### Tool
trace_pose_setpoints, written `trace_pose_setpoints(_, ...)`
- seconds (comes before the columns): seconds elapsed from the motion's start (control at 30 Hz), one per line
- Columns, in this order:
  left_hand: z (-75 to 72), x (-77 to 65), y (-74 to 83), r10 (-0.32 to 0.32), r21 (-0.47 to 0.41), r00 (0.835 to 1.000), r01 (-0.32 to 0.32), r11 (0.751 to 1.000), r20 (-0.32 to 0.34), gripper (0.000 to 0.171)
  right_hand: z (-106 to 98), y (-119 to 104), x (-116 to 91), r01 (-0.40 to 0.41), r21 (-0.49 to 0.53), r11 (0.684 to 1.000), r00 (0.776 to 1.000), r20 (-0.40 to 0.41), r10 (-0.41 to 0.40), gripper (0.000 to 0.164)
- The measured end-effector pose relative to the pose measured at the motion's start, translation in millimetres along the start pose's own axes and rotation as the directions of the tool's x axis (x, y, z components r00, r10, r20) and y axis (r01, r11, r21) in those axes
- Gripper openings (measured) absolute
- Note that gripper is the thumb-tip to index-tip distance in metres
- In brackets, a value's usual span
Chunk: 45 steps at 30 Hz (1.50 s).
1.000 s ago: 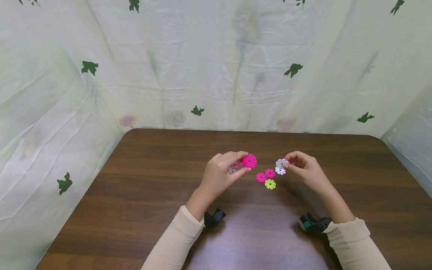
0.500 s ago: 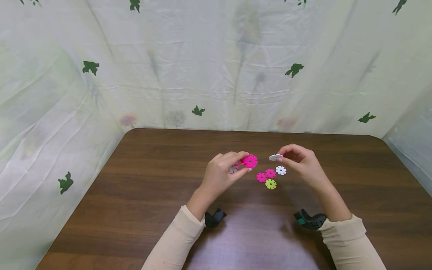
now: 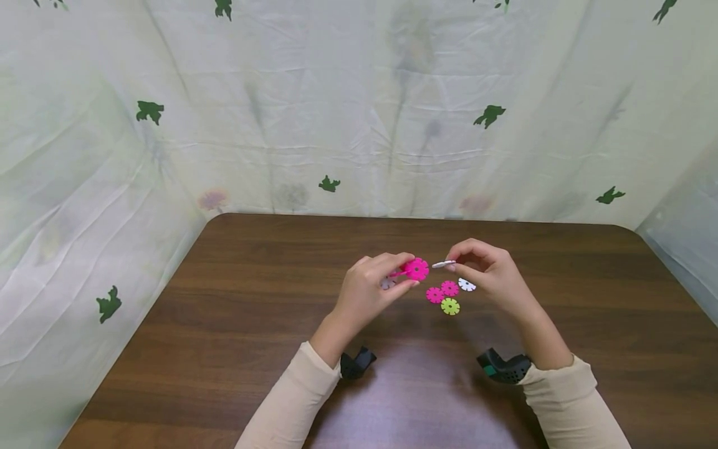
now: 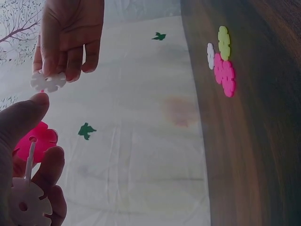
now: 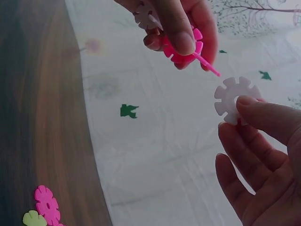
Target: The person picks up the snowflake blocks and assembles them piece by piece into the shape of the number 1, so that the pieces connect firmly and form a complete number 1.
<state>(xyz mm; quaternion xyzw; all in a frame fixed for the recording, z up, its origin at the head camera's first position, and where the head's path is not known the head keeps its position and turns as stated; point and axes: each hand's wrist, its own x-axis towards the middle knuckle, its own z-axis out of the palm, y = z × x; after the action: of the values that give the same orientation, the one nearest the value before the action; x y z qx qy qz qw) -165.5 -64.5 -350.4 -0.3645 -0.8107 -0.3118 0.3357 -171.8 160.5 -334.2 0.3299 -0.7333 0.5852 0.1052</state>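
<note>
My left hand [image 3: 371, 279] holds a joined piece of flower-shaped notched plastic discs above the table. A bright pink disc [image 3: 417, 269] faces out at its fingertips, another pink disc stands edge-on to it, and a white disc [image 4: 29, 203] sits nearer the palm. Between thumb and fingers my right hand [image 3: 489, 269] pinches a loose white disc [image 5: 230, 96]. That disc is seen nearly edge-on in the head view, a small gap from the pink one. Fingers hide part of the joined piece.
On the brown wooden table [image 3: 224, 349] below the hands lie two pink discs [image 3: 449, 288], a yellow-green disc [image 3: 450, 306] and another white disc [image 3: 467, 285]. A pale curtain [image 3: 359, 125] with green bird shapes hangs behind the table's far edge.
My right hand has moved left with its white disc, away from the other white one, and turned it edge-on near the pink disc. The left hand has stayed almost still.
</note>
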Motion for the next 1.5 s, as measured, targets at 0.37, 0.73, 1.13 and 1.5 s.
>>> trace_pose_setpoints(0.37,0.9,-0.4,1.5,0.008,-0.014,1.000,-0.008,1.000,0.008,0.034,4,2,0,0.073,0.024,0.997,0.995,0.066,-0.074,0.018)
trace_pose_setpoints(0.73,2.3,-1.1,1.3,0.021,-0.122,1.000,-0.018,0.992,0.023,0.035,5,5,-3,0.048,0.054,0.997,0.998,0.034,-0.050,0.014)
trace_pose_setpoints(1.13,5.3,-1.8,-1.0,0.010,-0.224,1.000,-0.005,0.975,0.020,0.036,7,8,-2,0.086,0.040,0.995,0.996,0.025,-0.087,0.019)
trace_pose_setpoints(1.5,4.4,-2.0,-2.5,-0.010,-0.260,0.999,0.023,0.965,0.051,0.036,12,-10,0,0.116,-0.067,0.991,0.993,-0.001,-0.117,0.022)
